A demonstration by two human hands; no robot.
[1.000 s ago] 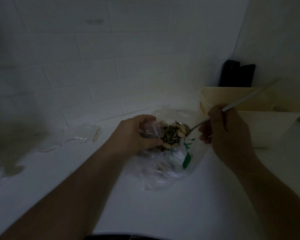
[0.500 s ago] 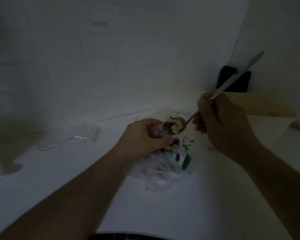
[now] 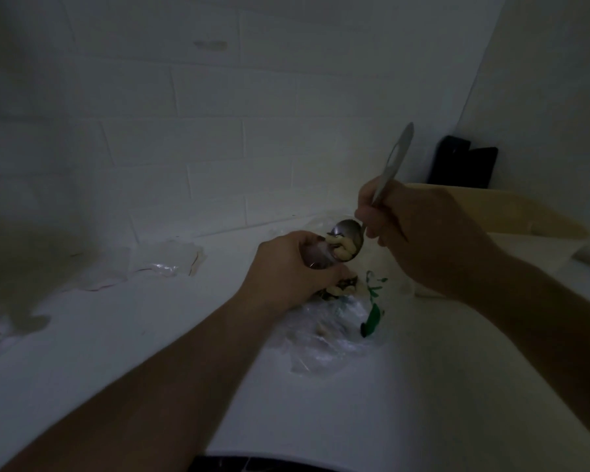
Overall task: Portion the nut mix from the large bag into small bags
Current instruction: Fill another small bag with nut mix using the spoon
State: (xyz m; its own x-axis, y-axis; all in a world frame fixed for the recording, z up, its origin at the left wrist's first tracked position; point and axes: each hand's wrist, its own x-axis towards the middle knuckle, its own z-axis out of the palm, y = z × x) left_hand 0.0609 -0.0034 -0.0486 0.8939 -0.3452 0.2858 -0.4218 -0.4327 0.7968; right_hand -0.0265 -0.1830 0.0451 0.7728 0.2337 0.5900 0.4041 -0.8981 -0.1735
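Your left hand [image 3: 288,267] grips the small bag [image 3: 315,255]; your right hand [image 3: 419,233] clamps the spoon [image 3: 349,238], tilting nuts [image 3: 341,248] above the large bag [image 3: 338,321] near the bench's [image 3: 150,335] back edge.

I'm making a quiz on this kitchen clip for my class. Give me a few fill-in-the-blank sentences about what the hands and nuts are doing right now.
1. The right hand holds a metal ____ by its handle.
2. The left hand grips the small bag, and the tilted bowl at its mouth is tipping in ____.
3. The large bag lying on the counter carries a print in the colour ____.

Missing words: spoon; nuts; green
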